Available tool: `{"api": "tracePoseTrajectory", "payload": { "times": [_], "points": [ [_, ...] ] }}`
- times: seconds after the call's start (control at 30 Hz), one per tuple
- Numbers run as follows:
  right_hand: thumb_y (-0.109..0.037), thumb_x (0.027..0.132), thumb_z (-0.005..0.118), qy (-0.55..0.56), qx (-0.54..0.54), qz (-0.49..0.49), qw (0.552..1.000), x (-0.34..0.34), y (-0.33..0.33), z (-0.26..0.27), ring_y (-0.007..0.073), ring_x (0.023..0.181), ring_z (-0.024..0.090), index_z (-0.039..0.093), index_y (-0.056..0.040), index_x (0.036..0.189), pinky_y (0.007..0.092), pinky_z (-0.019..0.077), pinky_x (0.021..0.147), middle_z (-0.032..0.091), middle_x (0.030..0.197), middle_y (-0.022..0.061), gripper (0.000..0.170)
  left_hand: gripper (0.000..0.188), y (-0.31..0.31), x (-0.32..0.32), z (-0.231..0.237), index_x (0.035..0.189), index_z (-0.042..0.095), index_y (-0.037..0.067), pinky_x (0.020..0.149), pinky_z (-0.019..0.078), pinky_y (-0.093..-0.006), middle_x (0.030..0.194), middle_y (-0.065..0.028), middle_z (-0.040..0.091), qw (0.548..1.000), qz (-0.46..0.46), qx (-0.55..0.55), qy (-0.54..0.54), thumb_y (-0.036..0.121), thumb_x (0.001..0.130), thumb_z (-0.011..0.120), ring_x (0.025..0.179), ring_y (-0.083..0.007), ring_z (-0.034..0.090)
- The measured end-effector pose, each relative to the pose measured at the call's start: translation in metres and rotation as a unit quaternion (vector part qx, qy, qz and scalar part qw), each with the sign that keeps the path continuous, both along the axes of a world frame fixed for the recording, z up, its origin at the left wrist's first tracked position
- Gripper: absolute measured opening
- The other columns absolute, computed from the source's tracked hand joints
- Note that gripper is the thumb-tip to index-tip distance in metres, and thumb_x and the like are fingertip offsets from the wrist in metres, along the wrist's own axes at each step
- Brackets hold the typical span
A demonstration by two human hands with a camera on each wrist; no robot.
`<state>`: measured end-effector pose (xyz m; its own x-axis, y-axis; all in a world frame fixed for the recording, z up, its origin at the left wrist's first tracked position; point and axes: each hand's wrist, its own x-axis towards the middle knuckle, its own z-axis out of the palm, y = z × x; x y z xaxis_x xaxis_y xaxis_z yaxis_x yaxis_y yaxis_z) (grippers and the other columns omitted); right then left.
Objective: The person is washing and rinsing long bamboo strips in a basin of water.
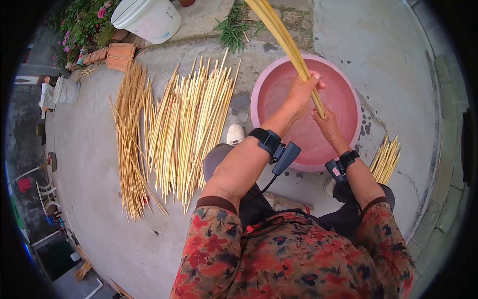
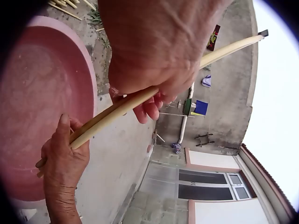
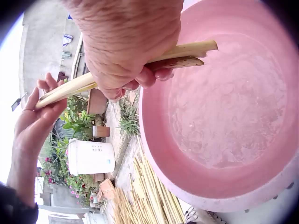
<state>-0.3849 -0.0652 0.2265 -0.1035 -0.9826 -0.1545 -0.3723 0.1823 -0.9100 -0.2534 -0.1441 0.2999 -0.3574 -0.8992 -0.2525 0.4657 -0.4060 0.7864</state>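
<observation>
A few long pale stalks slant over the pink basin in the head view. My left hand grips them partway along. Lower down, my right hand holds the stalks close to their cut ends. In the left wrist view the stalks run from my left hand down to my right hand. The right wrist view has my right hand curled round the stalks, whose ends jut out over the basin; my left hand supports them farther up.
Large piles of stalks lie on the concrete at the left, with brushy ones beside them. A smaller bundle lies right of the basin. A white bucket, bricks and plants stand at the back left.
</observation>
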Motion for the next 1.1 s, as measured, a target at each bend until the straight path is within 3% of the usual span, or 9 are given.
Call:
{"api": "tracePoseTrajectory", "payload": {
  "times": [0.13,0.2,0.3,0.5,0.6,0.77,0.83,0.97,1.1],
  "points": [
    [-0.017,0.077,0.061,0.044,-0.013,0.033,0.998,0.001,0.002,0.024,0.0142,0.064,0.048,0.051,-0.0049,0.09,0.0263,0.0416,0.063,0.051,0.068,0.0072,0.02,0.01,-0.006,0.011,0.003,0.086,0.048,0.004,0.071,0.0495,-0.0365,0.076,-0.0071,0.055,0.998,0.011,0.032,0.062,0.014,0.086,0.05,0.077,-0.0207,0.058],
    [-0.018,0.076,0.06,0.082,0.021,0.069,0.994,0.0,0.001,0.028,0.0215,0.069,0.053,0.049,-0.006,0.097,0.03,0.0426,0.066,0.054,0.073,0.0106,0.026,0.012,-0.008,0.014,0.012,0.089,0.047,0.003,0.069,0.0496,-0.0337,0.072,-0.0068,0.054,0.997,0.033,-0.002,0.065,0.015,0.088,0.046,0.07,-0.0193,0.057],
    [-0.017,0.075,0.059,0.12,0.033,0.073,0.99,0.002,0.005,0.039,0.0294,0.078,0.055,0.045,-0.0058,0.104,0.0352,0.043,0.07,0.056,0.082,0.015,0.034,0.015,-0.018,0.024,0.012,0.092,0.046,0.002,0.069,0.0499,-0.0339,0.072,-0.0073,0.053,0.993,0.043,-0.058,0.095,0.017,0.088,0.046,0.078,-0.0222,0.058],
    [-0.014,0.075,0.06,0.186,0.077,0.112,0.973,-0.024,0.017,0.044,0.0309,0.09,0.053,0.036,-0.0064,0.118,0.0374,0.0425,0.078,0.053,0.097,0.0172,0.05,0.021,-0.02,0.033,0.029,0.101,0.042,0.001,0.075,0.0497,-0.0388,0.077,-0.0091,0.055,0.993,0.057,-0.057,0.086,0.018,0.089,0.043,0.084,-0.0259,0.058],
    [-0.014,0.074,0.06,0.288,0.092,0.051,0.952,-0.029,0.027,0.047,0.0327,0.098,0.049,0.034,-0.0073,0.122,0.0369,0.041,0.083,0.047,0.109,0.0189,0.055,0.023,-0.033,0.043,0.022,0.104,0.042,0.004,0.079,0.0464,-0.0429,0.087,-0.0114,0.058,0.989,0.083,-0.107,0.065,0.021,0.089,0.045,0.093,-0.0278,0.055],
    [-0.017,0.075,0.059,0.214,0.057,0.062,0.973,-0.019,0.03,0.079,0.0327,0.106,0.042,0.039,-0.0078,0.12,0.0395,0.0373,0.088,0.042,0.114,0.0178,0.049,0.027,-0.014,0.036,0.025,0.109,0.046,0.009,0.091,0.0305,-0.0419,0.116,-0.0084,0.047,0.986,0.082,-0.114,-0.086,0.024,0.088,0.048,0.113,-0.0214,0.041],
    [-0.019,0.076,0.058,0.266,0.006,0.13,0.955,-0.014,0.032,0.093,0.0324,0.105,0.043,0.044,-0.0078,0.116,0.0395,0.0369,0.089,0.044,0.112,0.015,0.044,0.028,-0.021,0.043,0.002,0.111,0.046,0.008,0.093,0.0299,-0.0404,0.117,-0.0087,0.047,0.98,0.055,-0.155,-0.115,0.025,0.088,0.047,0.113,-0.0213,0.041],
    [-0.021,0.076,0.056,0.225,-0.109,0.105,0.962,-0.028,0.036,0.136,0.0317,0.103,0.047,0.051,-0.0077,0.111,0.0386,0.0376,0.089,0.048,0.111,0.0153,0.038,0.031,-0.019,0.048,-0.019,0.114,0.044,0.006,0.094,0.0305,-0.0355,0.116,-0.0102,0.047,0.971,0.035,-0.203,-0.121,0.025,0.089,0.045,0.11,-0.021,0.042],
    [-0.021,0.076,0.056,0.109,-0.126,0.044,0.985,-0.058,0.049,0.198,0.0286,0.103,0.048,0.051,-0.0074,0.111,0.0366,0.0384,0.088,0.051,0.111,0.0146,0.038,0.029,0.005,0.045,0.024,0.114,0.042,0.005,0.088,0.038,-0.0335,0.105,-0.0104,0.051,0.987,0.059,-0.118,-0.096,0.021,0.09,0.043,0.1,-0.0203,0.05]
  ]
}}
